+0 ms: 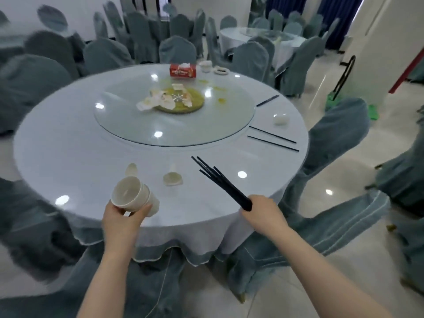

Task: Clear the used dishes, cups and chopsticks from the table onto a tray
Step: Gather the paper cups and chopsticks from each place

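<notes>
My left hand (pixel 125 218) grips a stack of white cups (pixel 133 195), tilted with the mouth toward me, over the near edge of the round table (pixel 68 152). My right hand (pixel 263 212) holds a bundle of several black chopsticks (pixel 220 180) that point up and left over the table. On the cloth lie two white spoons (pixel 172 179) (pixel 131 169), a pair of black chopsticks (pixel 273 140), another pair (pixel 267 100), and a white cup (pixel 280 119) at the right. A cup (pixel 205 65) and a small dish (pixel 221 70) sit at the far edge. No tray is in view.
A glass turntable (pixel 128 120) carries crumpled napkins (pixel 158 99) on a yellow-stained centre. A red tissue box (pixel 182 70) stands at the far side. Covered chairs (pixel 335 134) ring the table; another table (pixel 231 37) stands behind. Tiled floor opens at the right.
</notes>
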Demonstrator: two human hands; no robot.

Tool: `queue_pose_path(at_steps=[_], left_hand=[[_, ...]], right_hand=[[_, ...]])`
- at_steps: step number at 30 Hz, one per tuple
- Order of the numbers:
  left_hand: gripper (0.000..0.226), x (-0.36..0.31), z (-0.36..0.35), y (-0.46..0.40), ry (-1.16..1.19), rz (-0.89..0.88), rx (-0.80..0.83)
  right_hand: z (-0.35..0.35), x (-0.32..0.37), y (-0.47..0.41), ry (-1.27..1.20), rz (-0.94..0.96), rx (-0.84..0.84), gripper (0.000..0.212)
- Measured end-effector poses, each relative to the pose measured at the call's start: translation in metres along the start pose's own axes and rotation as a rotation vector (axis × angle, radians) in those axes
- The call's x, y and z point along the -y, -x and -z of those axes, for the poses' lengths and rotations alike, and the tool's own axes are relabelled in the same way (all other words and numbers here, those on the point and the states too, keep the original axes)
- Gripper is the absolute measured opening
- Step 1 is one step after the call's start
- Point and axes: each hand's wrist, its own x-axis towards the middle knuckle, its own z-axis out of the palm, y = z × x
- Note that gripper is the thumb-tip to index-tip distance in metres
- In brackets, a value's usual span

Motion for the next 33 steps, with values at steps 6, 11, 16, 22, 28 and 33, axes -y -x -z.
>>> queue_pose_path(at_steps=[6,11,16,22,28,33], left_hand=[[0.057,-0.002,-0.005,-0.053,-0.011,0.011,-0.082],[0.057,0.009,0.003,-0.074,-0.054,0.075,-0.152],[0.061,0.013,-0.001,-0.093,-0.069,0.129,-0.201],[0.064,0.027,-0.006,-0.108,-0.078,0.230,-0.244],[0.066,0.035,-0.029,-0.115,-0.041,0.284,-0.245],[0.061,0.035,-0.048,-0.121,-0.071,0.288,-0.204]], right_hand=[[-0.015,0.036,-0.077,0.004,0.061,0.039,0.018],[-0.041,0.070,-0.129,0.091,0.150,0.126,0.012],[-0.066,0.107,-0.185,0.105,0.260,0.172,0.021],[-0.108,0.124,-0.233,0.093,0.365,0.242,0.045],[-0.127,0.132,-0.259,0.086,0.363,0.291,0.038],[-0.121,0.140,-0.275,0.107,0.386,0.248,0.026]])
